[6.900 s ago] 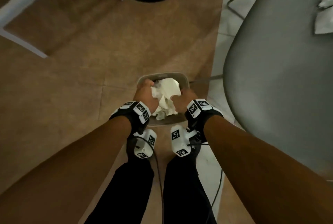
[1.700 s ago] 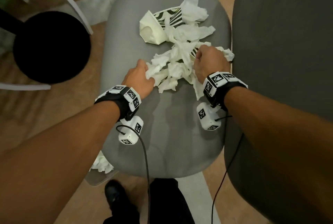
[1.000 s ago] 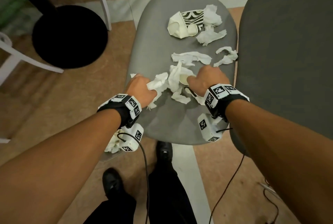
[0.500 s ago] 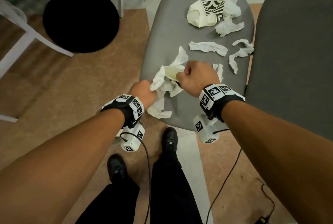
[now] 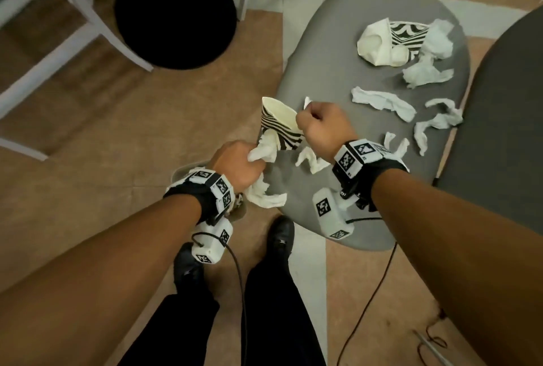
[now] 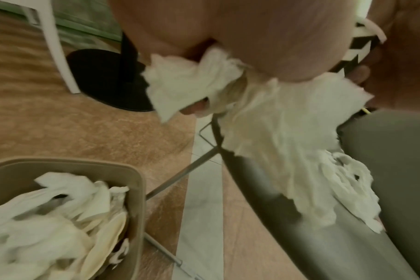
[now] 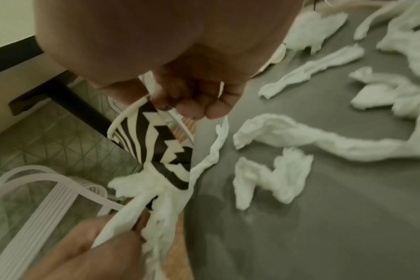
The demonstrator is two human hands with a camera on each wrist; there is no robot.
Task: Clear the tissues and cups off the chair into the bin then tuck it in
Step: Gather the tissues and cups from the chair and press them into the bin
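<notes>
- The grey chair fills the upper right of the head view, its seat strewn with litter; a darker grey surface lies just beside its right edge.
- A round black base stands on the brown floor, well apart from the chair on the left, beside white furniture legs.
- The bin sits on the floor near the chair's left front edge, below the left wrist, already holding a heap of tissues; in the head view the left wrist hides most of it.
- The left hand is clenched round a bunch of tissues at the seat's left edge; loose ends hang from the fist.
- The right hand pinches the rim of a striped paper cup, fingers curled, holding it tilted above the seat's edge, its base touching the left hand's tissues.
- A crushed striped cup lies at the far end of the seat among crumpled tissues.
- Loose tissue strips lie scattered across the middle of the seat, apart from both hands.
</notes>
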